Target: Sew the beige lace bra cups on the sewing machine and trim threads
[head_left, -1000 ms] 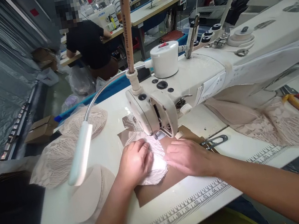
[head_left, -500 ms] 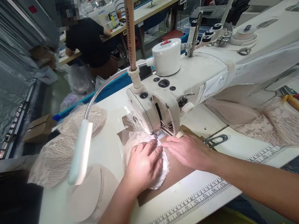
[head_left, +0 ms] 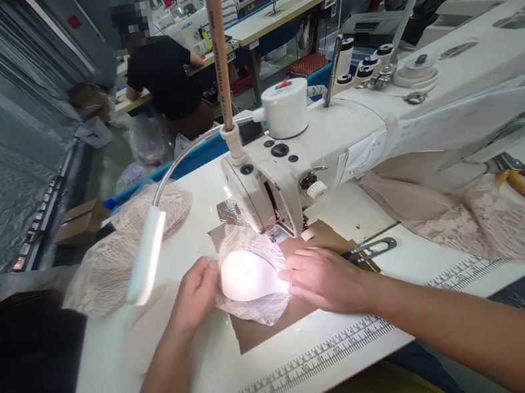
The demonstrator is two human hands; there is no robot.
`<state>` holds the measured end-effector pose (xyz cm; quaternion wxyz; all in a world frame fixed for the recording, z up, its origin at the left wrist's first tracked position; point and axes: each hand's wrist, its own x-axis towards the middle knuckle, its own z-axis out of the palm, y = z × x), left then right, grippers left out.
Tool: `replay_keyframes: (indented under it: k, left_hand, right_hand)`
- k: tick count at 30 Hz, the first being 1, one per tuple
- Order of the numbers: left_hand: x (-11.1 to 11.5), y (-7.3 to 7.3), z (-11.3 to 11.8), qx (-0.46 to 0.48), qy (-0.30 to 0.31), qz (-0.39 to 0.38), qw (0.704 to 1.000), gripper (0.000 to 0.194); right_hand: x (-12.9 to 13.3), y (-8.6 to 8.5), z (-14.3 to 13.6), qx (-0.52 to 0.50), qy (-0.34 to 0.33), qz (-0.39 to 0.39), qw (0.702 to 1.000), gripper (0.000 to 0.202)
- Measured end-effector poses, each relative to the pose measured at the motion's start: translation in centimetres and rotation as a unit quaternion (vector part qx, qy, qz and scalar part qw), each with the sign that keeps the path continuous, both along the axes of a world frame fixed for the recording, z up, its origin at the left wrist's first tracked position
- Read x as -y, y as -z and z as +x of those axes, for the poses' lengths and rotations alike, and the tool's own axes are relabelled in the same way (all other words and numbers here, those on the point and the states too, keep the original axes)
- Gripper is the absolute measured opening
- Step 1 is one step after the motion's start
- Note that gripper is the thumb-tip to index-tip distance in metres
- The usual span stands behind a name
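"Pinching what?"

"Left hand (head_left: 199, 292) nips the lace (head_left: 257, 310) by its edge; right hand (head_left: 325, 280) touches the pale moulded cup (head_left: 248, 275) between them, pinching or pressing, I can't tell."

"Room?"

"Bare white tabletop (head_left: 214, 381) nearer than both; sewing machine (head_left: 262, 196) close beyond."

"Writing?"

"Ruler numbers (head_left: 337, 349) before the right hand; JUKI on a machine (head_left: 187, 32) far past it."

"Farther?"

"Someone in black (head_left: 165, 78), seated working."
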<state>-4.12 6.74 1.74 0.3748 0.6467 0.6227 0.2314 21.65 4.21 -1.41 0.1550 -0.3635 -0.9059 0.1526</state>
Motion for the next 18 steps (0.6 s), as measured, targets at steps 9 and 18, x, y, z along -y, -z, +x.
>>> replay_keyframes:
  k: [9,18]
  left_hand:
    - [0.3,1.0,2.8,0.342,-0.074,-0.233,0.907,0.052]
    - [-0.1,1.1,2.1,0.294,-0.013,-0.205,0.933,0.046]
  right_hand:
    - [-0.2,0.2,0.3,-0.03,0.016,0.03,0.999,0.022]
    - [-0.9,0.5,0.5,0.022,0.009,0.086,0.996,0.025]
